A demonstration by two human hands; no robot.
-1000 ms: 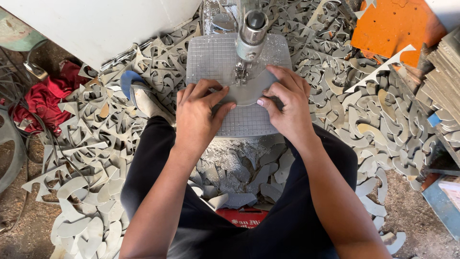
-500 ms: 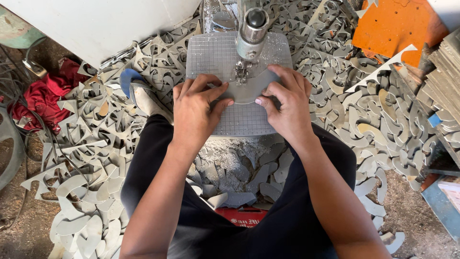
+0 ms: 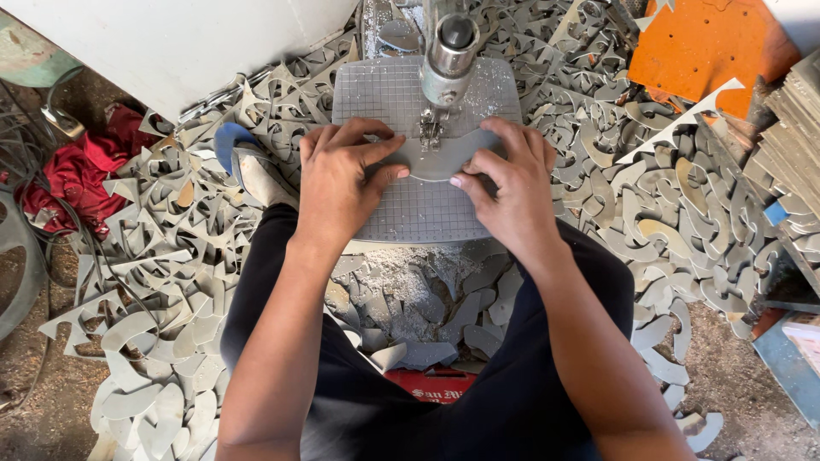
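A thin grey curved sheet piece (image 3: 440,160) lies on the grey gridded machine table (image 3: 424,213), under the metal cutting head (image 3: 446,64). My left hand (image 3: 342,183) presses down on the piece's left end, fingers pointing toward the blade. On the right end rests my right hand (image 3: 508,183), its fingers spread over the piece's edge. Both hands hold the piece flat against the table, close on either side of the blade.
Heaps of grey curved offcuts (image 3: 171,282) cover the floor all round. An orange board (image 3: 705,47) lies at the back right beside stacked boards (image 3: 794,128). A red cloth (image 3: 73,171) and cables are at the left, a white panel (image 3: 171,43) at the back.
Both hands have turned the grey piece slightly under the cutting head; the fingers have shifted a little along its edge.
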